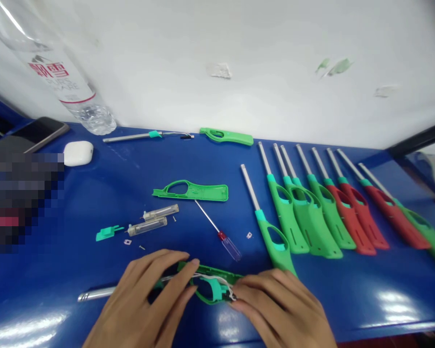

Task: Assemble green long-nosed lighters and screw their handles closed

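An opened green lighter body [213,285] with a metal tube [94,293] sticking out to the left lies at the near edge of the blue table [348,285]. Its inside shows a teal trigger and white wires. My left hand [145,299] rests on its left part, fingers pressed on the shell. My right hand [282,304] pinches its right end near the wires. A loose green shell half [192,192], two clear fuel tanks [154,220], a teal part [107,234] and a small screwdriver [219,234] lie just beyond.
A row of several assembled green and red long-nozzle lighters [329,208] lies at the right. Further back are another green shell [226,136], a metal nozzle [137,137], a water bottle [58,72], a white earbud case [78,152] and a phone [39,133]. Tiny screws lie scattered.
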A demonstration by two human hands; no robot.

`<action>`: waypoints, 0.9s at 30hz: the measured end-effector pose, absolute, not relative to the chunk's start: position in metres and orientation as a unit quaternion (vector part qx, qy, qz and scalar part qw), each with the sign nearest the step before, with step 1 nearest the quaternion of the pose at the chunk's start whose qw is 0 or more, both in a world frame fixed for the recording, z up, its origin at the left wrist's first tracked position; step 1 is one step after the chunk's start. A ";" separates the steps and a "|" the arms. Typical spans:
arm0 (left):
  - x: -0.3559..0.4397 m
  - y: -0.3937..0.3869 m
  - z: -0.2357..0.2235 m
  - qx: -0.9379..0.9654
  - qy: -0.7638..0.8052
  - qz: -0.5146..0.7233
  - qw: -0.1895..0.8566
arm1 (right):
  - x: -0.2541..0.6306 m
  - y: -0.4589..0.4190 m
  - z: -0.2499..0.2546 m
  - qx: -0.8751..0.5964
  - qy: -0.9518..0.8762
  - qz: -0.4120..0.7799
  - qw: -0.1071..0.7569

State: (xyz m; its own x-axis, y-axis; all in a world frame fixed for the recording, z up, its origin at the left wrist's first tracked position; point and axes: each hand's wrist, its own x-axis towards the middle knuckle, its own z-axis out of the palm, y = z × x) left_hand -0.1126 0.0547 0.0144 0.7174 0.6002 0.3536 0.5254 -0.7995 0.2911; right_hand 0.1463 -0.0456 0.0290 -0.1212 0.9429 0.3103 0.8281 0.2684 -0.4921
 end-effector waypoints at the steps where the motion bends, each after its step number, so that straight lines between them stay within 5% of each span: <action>1: -0.118 0.055 0.014 0.920 0.320 0.214 0.077 | 0.146 -0.046 0.029 -0.597 -0.741 0.098 0.290; 7: -0.148 0.059 0.009 0.944 0.271 0.180 0.057 | 0.145 -0.046 0.028 -0.602 -0.737 0.099 0.291; 27: -0.124 0.080 0.016 0.887 0.301 0.258 0.238 | 0.152 -0.045 0.026 -0.596 -0.742 0.112 0.287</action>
